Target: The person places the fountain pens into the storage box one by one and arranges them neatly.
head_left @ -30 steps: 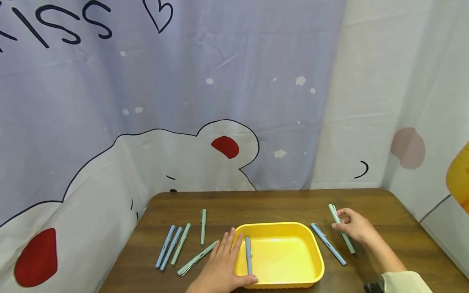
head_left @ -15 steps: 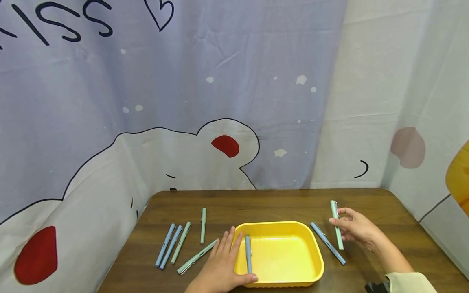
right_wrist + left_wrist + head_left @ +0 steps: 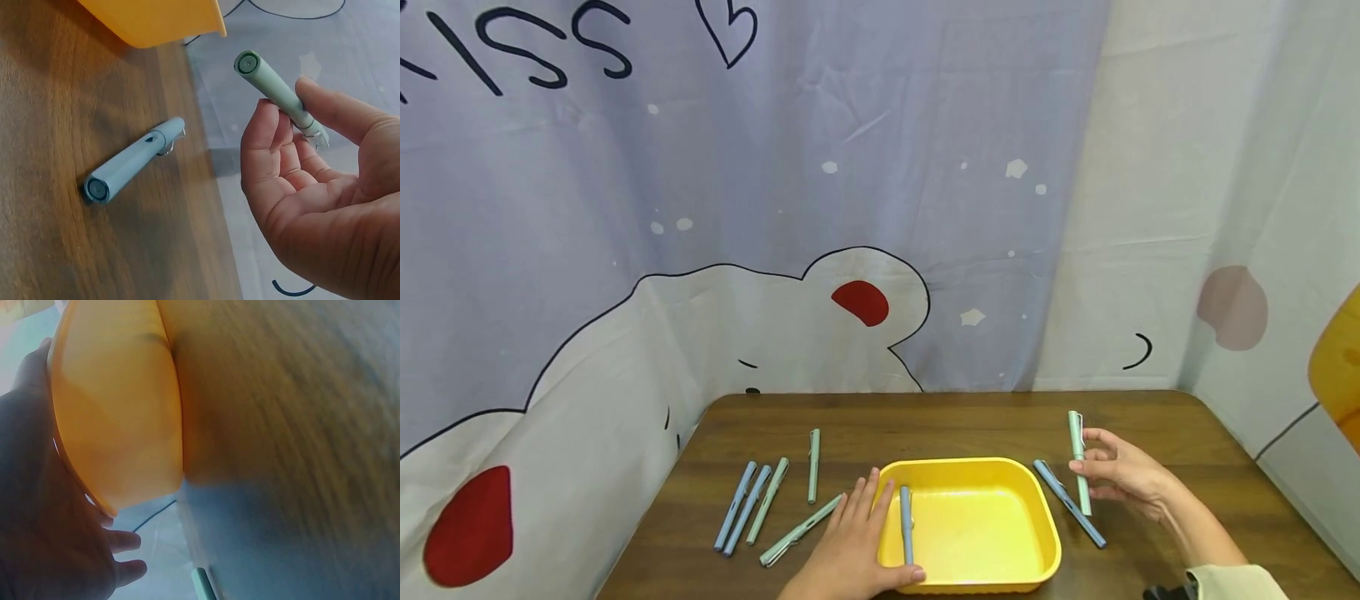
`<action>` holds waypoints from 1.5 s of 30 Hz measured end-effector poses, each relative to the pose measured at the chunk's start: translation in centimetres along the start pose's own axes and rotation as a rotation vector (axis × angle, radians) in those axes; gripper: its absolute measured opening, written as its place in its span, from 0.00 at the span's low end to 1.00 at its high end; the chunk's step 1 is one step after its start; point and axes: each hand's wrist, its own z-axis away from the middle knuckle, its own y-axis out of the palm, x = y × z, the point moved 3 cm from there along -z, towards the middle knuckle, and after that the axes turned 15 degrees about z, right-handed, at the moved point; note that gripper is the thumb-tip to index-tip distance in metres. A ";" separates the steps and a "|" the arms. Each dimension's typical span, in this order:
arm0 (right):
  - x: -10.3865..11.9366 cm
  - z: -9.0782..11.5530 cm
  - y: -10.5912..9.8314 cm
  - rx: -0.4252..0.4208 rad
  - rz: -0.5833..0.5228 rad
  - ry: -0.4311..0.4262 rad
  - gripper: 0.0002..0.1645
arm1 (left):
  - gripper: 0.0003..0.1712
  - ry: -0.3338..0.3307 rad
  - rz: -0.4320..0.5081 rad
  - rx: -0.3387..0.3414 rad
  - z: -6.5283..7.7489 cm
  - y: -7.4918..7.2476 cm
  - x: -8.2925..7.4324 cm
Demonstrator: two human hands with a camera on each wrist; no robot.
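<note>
My right hand (image 3: 1129,473) pinches a light green pen (image 3: 1077,458) between thumb and fingers. It is raised off the table, as the right wrist view shows, with its clip end away from that camera. Just left of it a blue pen (image 3: 1070,504) lies slanted on the wood. My left hand (image 3: 855,542) rests on the left rim of a yellow tray (image 3: 1045,533), fingers straight and thumb along the near rim. Inside the tray, by its left wall, is another blue pen (image 3: 907,525). In the left wrist view the tray wall (image 3: 119,412) stands beside the hand.
Left of the tray, two blue pens (image 3: 735,506) lie side by side, with several green pens (image 3: 768,502) about them. One green pen (image 3: 797,533) lies close to my left fingers. Behind the brown table (image 3: 955,425) hangs a printed curtain (image 3: 970,208).
My right hand has lifted the green pen, turned it more upright and shifted it slightly left toward the blue pen. My left hand has stayed on the tray.
</note>
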 end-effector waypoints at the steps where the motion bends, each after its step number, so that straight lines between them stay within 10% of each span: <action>1: 0.0 0.0 0.1 0.002 0.005 -0.003 0.42 | 0.67 0.000 0.000 -0.001 0.0 0.0 0.0; 45: 4.4 -0.1 7.7 0.015 0.114 0.006 0.47 | 0.67 -0.008 0.000 0.011 0.0 -0.1 -0.2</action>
